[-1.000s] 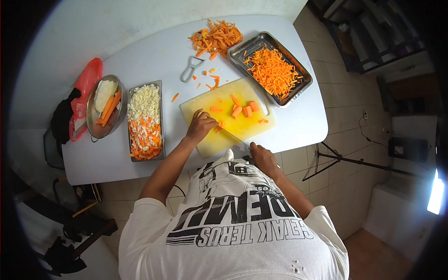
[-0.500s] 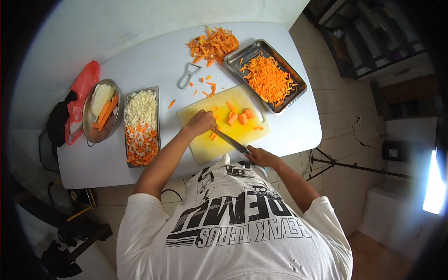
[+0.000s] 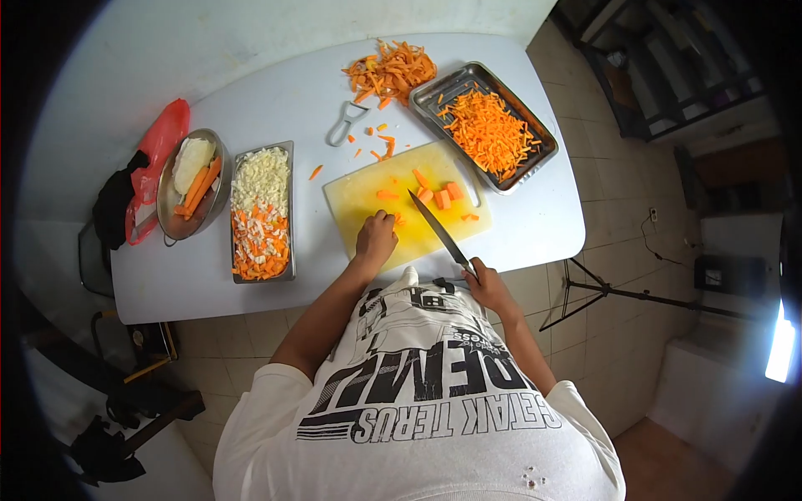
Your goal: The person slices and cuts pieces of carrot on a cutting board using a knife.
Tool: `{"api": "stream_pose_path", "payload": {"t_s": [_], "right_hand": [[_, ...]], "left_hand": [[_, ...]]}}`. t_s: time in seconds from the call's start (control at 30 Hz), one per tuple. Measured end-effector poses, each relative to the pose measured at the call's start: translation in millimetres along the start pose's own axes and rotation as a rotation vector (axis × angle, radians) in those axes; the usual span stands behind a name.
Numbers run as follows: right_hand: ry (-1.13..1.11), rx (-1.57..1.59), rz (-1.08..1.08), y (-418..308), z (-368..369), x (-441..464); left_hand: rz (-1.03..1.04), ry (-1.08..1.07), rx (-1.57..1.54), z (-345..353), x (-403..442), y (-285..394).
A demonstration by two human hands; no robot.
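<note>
The right hand (image 3: 484,282) holds the knife (image 3: 440,229) by its handle, presumably for control, blade over the cutting board (image 3: 348,199), where the left hand (image 3: 377,237) bunches beside carrot slivers (image 3: 400,220) (whether gripping any, I can't tell).

Red plastic bag (image 3: 163,138) crumpled far L, blk bundle (image 3: 117,204) right beside it; pale wall (image 3: 251,33) along top; tiled floor (image 3: 576,351) on R w/ blk tripod (image 3: 603,288), pole running twd v bright light (image 3: 781,346) at R edge; dark shelf unit (image 3: 660,67) top R; thin dark cable (image 3: 652,242) nr dark box (image 3: 720,275); btm L, blk cloth-like item (image 3: 109,455), details unclear
</note>
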State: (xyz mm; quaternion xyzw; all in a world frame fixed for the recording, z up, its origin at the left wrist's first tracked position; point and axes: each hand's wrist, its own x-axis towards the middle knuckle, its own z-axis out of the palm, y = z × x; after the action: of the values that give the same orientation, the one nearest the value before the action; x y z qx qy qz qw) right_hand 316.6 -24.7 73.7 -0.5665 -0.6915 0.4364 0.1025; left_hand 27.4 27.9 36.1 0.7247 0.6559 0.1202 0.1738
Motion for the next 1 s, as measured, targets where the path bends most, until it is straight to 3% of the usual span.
{"api": "stream_pose_path", "payload": {"t_s": [0.27,0.43,0.53,0.67,0.8,1.0], "right_hand": [[0.087,0.023,0.005,12,6,1],[0.117,0.032,0.015,8,-3,-4],[0.177,0.054,0.033,16,-5,-8],[0.237,0.095,0.071,33,-2,-13],[0.229,0.032,0.088,32,-6,-17],[0.201,0.057,0.112,37,4,-17]], "left_hand": [[0.032,-0.126,0.169,6,12,-1],[0.057,-0.187,0.157,3,28,-8],[0.02,-0.172,-0.028,-25,68,8],[0.219,0.315,-0.414,-75,157,64],[0.169,0.262,-0.418,-110,189,97],[0.044,0.09,-0.447,-55,153,19]]}}
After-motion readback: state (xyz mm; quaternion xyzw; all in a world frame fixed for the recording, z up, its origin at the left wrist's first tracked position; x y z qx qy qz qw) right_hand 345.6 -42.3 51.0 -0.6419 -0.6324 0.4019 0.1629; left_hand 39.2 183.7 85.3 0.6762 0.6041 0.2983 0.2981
